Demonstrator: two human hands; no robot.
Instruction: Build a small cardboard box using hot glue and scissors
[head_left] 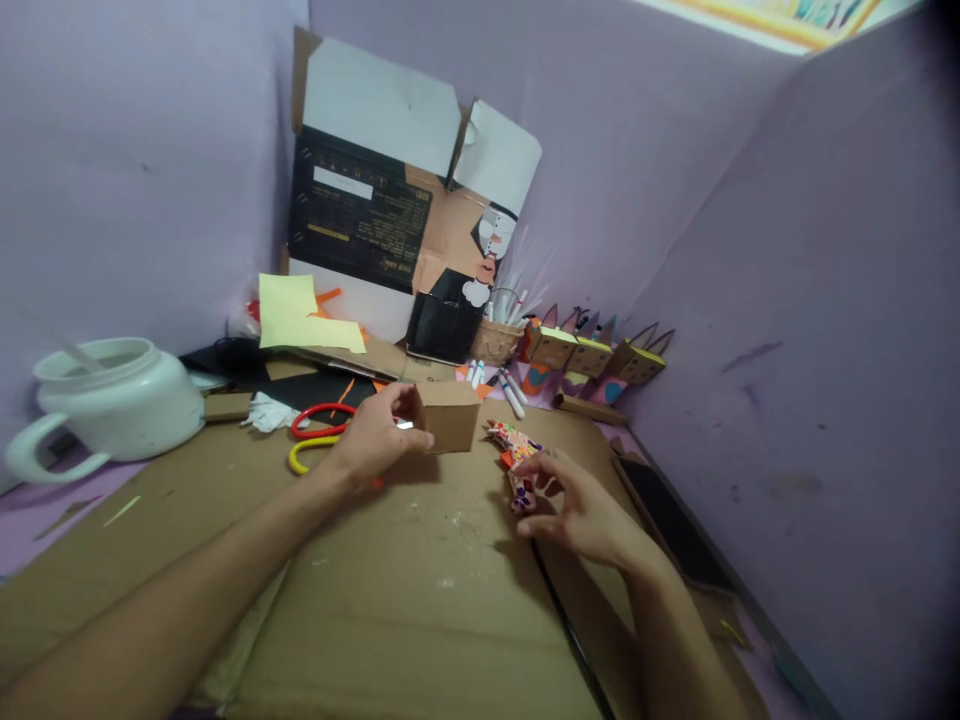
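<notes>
My left hand [384, 436] is closed on the left edge of a small brown cardboard piece [452, 418], which stands upright and looks like a small box. Just behind that wrist lie scissors with one red and one yellow handle [313, 440]; their blades are mostly hidden. To the right, my right hand [574, 505] has its thumb and fingers curved and apart. Close to those fingertips is a colourful patterned paper shape [516, 448] with pointed ends, partly covered by the hand. Whether the fingers touch it I cannot tell.
Cardboard sheeting [390, 600] covers the tabletop. At left stands a white pot [120, 405]. Behind are yellow paper [289, 312], an unfolded printed box [360, 210], markers [512, 393] and a basket [497, 342]. Small decorated boxes [589, 355] line the right wall, near a dark panel [675, 525].
</notes>
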